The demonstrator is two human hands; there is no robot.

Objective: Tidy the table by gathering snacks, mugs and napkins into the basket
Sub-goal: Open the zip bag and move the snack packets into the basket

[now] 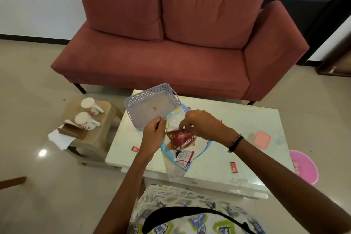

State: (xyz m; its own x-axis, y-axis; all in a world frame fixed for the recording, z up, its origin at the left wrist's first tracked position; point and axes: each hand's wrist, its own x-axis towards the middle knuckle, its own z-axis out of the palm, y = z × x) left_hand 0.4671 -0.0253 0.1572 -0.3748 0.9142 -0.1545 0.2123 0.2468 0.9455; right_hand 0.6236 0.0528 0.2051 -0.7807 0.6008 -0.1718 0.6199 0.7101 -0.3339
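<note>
A clear zip bag (175, 167) with blue and yellow edges hangs over the white table (218, 119). My left hand (152, 137) pinches the bag's left rim. My right hand (203, 125) grips a red snack packet (183, 139) at the bag's mouth. A second, smaller packet (183, 157) lies lower inside the bag. The grey perforated basket (133, 104) sits at the table's far left corner, holding only a small scrap. Two white mugs with red flowers (89, 106) (84, 120) lie on a side stool, beside white napkins (60, 138).
Small red sachets lie on the table at left (135, 149) and front right (234, 167). A pink lid (262, 139) rests at the right. A pink bucket (303, 167) stands on the floor right of the table. A red sofa (171, 43) is behind it.
</note>
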